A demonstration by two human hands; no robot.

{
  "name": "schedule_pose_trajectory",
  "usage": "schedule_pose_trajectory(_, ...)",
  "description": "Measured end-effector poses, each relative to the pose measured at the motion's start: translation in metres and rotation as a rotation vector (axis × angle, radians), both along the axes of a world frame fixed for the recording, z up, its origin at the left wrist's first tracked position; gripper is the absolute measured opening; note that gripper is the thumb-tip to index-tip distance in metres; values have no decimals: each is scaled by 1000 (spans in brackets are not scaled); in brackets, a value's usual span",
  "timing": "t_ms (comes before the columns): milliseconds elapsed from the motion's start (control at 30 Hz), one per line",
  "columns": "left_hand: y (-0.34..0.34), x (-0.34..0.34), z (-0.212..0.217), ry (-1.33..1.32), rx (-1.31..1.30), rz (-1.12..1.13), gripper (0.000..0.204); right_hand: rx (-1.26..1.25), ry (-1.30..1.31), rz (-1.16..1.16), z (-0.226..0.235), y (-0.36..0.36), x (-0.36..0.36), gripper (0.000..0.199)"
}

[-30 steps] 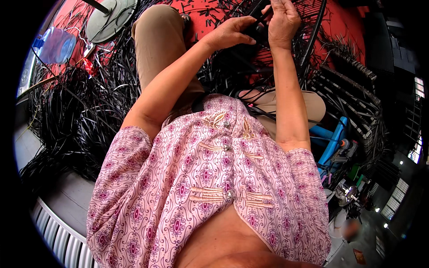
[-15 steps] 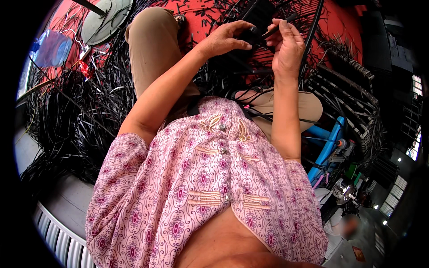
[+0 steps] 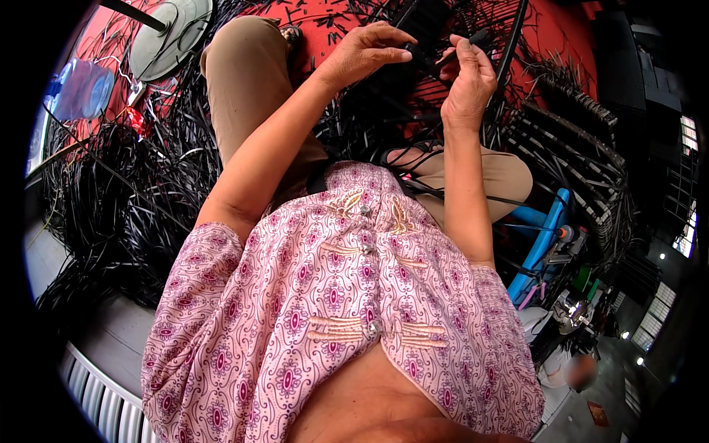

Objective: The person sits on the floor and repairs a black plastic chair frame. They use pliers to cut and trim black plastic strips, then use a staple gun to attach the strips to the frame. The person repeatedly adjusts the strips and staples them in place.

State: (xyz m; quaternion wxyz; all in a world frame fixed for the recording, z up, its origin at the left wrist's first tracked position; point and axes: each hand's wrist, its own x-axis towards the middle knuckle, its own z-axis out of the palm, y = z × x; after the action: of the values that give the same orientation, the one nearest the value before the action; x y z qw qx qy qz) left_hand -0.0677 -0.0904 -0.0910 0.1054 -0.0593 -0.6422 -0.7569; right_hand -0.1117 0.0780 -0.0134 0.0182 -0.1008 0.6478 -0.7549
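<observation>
My left hand (image 3: 363,55) is at the top middle, its thumb and forefinger closed on a black strip (image 3: 419,56) at the edge of dark woven work. To the right, my right hand (image 3: 470,83) is raised with its fingers closed round a slim dark tool (image 3: 478,35). Its kind I cannot make out; one end shows above the knuckles and the other points toward my left hand. Both hands are over a black frame with thin parallel bars (image 3: 509,52), partly wrapped in black strips. Between the hands the dark parts merge, so contact there is unclear.
A heap of loose black strips (image 3: 148,192) lies at the left. Behind it are a round grey base with a pole (image 3: 173,44), a blue clear jug (image 3: 88,90) and a white power strip (image 3: 136,93). Blue bars (image 3: 543,244) stand at my right. Strip cuttings litter the red floor (image 3: 317,37).
My left hand has turned slightly, with its fingers drawn closer together. My right hand has moved a little left and lower, still holding the dark tool.
</observation>
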Motion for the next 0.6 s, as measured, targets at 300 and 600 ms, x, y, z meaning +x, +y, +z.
schedule_pose_trajectory(300, 6, 1, 2, 117, -129, 98, 25, 122, 279, 77, 17, -19, -11, 25)
schedule_pose_trajectory(600, 10, -1, 4, -1, -62, 16, 25, 261, 118, 41, 23, -20, -37, 21)
